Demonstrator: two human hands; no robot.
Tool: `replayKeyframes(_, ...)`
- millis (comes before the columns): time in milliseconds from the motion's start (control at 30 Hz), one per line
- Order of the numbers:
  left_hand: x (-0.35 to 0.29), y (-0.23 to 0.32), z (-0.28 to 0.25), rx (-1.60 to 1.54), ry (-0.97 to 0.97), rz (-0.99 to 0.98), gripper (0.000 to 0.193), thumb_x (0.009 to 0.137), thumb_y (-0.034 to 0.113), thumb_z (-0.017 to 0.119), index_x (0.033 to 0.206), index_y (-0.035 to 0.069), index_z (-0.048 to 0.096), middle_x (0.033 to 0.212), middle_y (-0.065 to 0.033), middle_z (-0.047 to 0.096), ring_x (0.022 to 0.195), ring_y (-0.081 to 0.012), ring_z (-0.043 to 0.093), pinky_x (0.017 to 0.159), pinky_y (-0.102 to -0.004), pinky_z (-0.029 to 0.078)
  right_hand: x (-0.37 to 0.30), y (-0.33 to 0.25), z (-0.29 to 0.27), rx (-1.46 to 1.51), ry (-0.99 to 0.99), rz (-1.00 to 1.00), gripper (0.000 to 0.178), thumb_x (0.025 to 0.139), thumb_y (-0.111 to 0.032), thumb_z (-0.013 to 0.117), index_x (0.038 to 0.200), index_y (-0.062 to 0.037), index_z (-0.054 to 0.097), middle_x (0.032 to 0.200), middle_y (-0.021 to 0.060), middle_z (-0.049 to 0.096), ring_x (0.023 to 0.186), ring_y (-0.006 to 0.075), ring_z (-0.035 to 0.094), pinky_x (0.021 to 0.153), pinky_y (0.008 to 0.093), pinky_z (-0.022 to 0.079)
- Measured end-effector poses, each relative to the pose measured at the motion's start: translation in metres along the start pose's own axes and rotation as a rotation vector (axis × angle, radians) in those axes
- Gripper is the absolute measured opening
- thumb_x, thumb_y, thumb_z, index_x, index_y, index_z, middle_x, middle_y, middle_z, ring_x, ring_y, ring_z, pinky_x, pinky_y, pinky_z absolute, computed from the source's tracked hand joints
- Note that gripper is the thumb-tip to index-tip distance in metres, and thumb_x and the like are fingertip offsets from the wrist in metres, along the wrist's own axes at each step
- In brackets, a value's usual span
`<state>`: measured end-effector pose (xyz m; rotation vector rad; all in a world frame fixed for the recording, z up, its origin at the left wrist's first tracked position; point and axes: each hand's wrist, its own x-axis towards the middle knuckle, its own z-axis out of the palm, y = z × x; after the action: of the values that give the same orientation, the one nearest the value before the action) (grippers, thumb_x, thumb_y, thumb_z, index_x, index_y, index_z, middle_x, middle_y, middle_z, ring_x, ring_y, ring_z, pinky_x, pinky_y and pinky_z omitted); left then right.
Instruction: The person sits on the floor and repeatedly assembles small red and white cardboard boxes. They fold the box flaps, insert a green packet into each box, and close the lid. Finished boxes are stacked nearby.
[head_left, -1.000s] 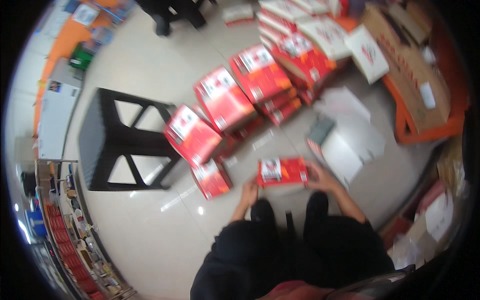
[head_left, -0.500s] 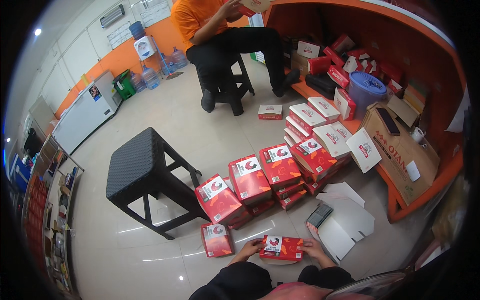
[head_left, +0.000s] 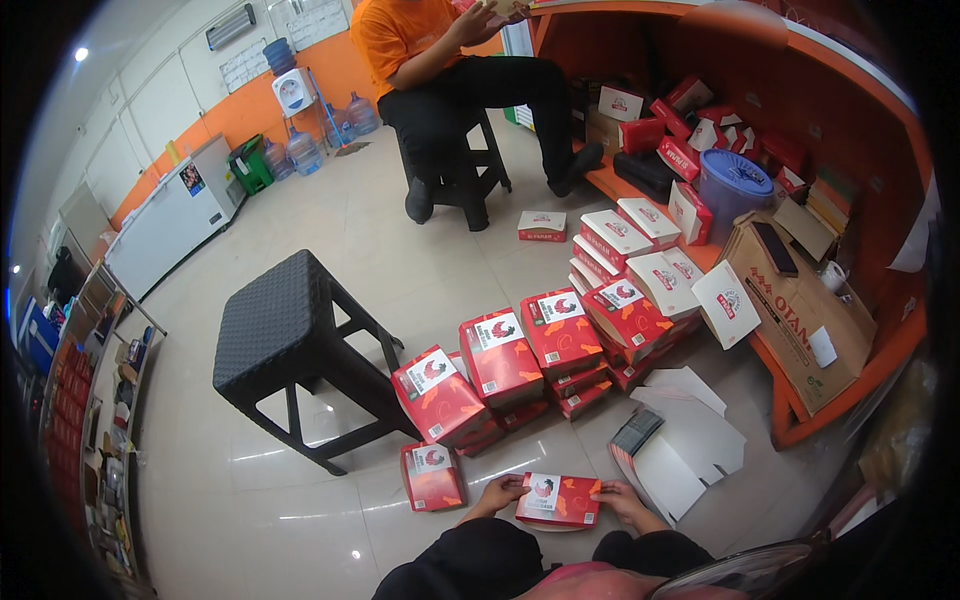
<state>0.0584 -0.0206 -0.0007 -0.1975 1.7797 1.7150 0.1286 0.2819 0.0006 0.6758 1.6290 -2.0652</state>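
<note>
A red cardboard food box (head_left: 560,499) with a white printed panel is held low in front of me. My left hand (head_left: 503,494) grips its left end, and my right hand (head_left: 619,499) grips its right end. Just left of it, one red box (head_left: 432,478) lies on the floor. Beyond that stand stacks of similar red boxes (head_left: 500,352). To the right of my right hand lie unfolded white box blanks (head_left: 690,450), with a small dark bundle (head_left: 637,432) on their left edge.
A black plastic stool (head_left: 290,330) stands on the left. White-topped boxes (head_left: 616,232) are piled by an orange counter (head_left: 800,420), where a brown carton (head_left: 800,320) and a blue-lidded bucket (head_left: 735,190) rest. A person (head_left: 440,80) in orange sits across from me, holding a box.
The red box and both my hands have shifted very slightly left. The view has tilted a little. Across the room, the person's hands and their box have moved.
</note>
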Motion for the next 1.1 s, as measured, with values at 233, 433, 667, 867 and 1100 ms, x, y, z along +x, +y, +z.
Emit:
replayKeyframes(233, 0.005, -0.017, -0.002, 0.073, 0.013, -0.053, 0.057, 0.077, 0.028, 0.074, 0.124, 0.006, 0.051, 0.103, -0.0105, 0.062, 0.093, -0.0166, 0.059, 0.076, -0.0281, 0.049, 0.004, 0.014, -0.001, -0.115, 0.075, 0.018, 0.051, 0.071, -0.013, 0.077, 0.113, 0.0013, 0.051, 0.106, 0.0130, 0.057, 0.093, 0.0229, 0.060, 0.075, 0.0356, 0.054)
replayKeyframes(433, -0.024, -0.003, -0.002, -0.065, -0.101, 0.113, 0.082, 0.076, 0.016, 0.073, 0.142, 0.010, 0.024, 0.121, -0.0142, 0.054, 0.108, -0.0220, 0.054, 0.090, -0.0339, 0.045, -0.005, -0.017, 0.008, 0.005, -0.111, 0.224, 0.061, 0.076, -0.020, 0.074, 0.123, -0.0046, 0.038, 0.109, 0.0126, 0.054, 0.092, 0.0261, 0.061, 0.073, 0.0390, 0.054)
replayKeyframes(667, -0.074, -0.010, 0.011, -0.440, 0.256, 0.249, 0.081, 0.072, 0.006, 0.075, 0.135, 0.008, 0.024, 0.122, -0.0147, 0.049, 0.111, -0.0254, 0.052, 0.091, -0.0417, 0.046, -0.024, -0.020, 0.075, -0.103, -0.341, 0.137, 0.060, 0.076, -0.014, 0.073, 0.123, -0.0047, 0.037, 0.110, 0.0124, 0.055, 0.090, 0.0227, 0.061, 0.074, 0.0348, 0.053)
replayKeyframes(867, -0.144, 0.052, -0.051, -0.389, 0.613, 0.354, 0.056, 0.081, 0.015, 0.068, 0.128, 0.001, 0.040, 0.116, -0.0101, 0.054, 0.103, -0.0154, 0.054, 0.089, -0.0290, 0.044, -0.039, -0.052, 0.098, -0.561, -0.249, -0.539, 0.020, 0.076, -0.009, 0.069, 0.092, -0.0044, 0.059, 0.089, 0.0060, 0.063, 0.077, 0.0134, 0.061, 0.068, 0.0254, 0.049)
replayKeyframes(1100, -0.159, 0.039, -0.149, -0.209, 0.787, 0.140, 0.046, 0.086, 0.023, 0.061, 0.123, -0.001, 0.048, 0.110, -0.0097, 0.059, 0.095, -0.0146, 0.058, 0.081, -0.0252, 0.046, 0.000, -0.102, 0.025, -0.757, 0.588, -0.816, 0.014, 0.079, -0.012, 0.066, 0.080, -0.0030, 0.056, 0.071, 0.0021, 0.053, 0.062, 0.0108, 0.048, 0.056, 0.0235, 0.039)
